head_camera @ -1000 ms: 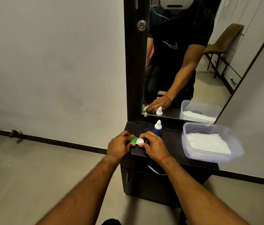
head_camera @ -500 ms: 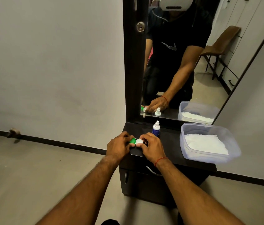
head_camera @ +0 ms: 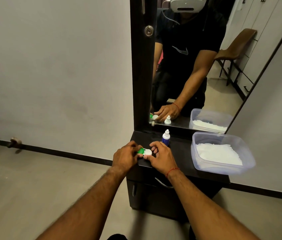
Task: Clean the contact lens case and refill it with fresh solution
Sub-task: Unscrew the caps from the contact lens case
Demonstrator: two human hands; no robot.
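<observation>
1. A dark table (head_camera: pixel 183 153) lies under both hands.
2. A tub (head_camera: pixel 220 168) sits right of them.
3. The left hand (head_camera: pixel 124 157) and right hand (head_camera: pixel 162 158) pinch the case with curled fingers.
4. A bottle (head_camera: pixel 166 138) stands just beyond the right hand.
5. The case (head_camera: pixel 145 152) rests between the hands.

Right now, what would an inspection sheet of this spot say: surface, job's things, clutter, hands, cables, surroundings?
Surface: black dresser top, glossy.
Job's things: case with green and white caps, near the front edge; bottle upright behind it, capped.
Clutter: clear tub with white material inside, at the right.
Hands: left hand grips the green end; right hand holds the white end.
Cables: thin lead by the headset, seen in the mirror.
Surroundings: grey wall; chair reflected.
</observation>
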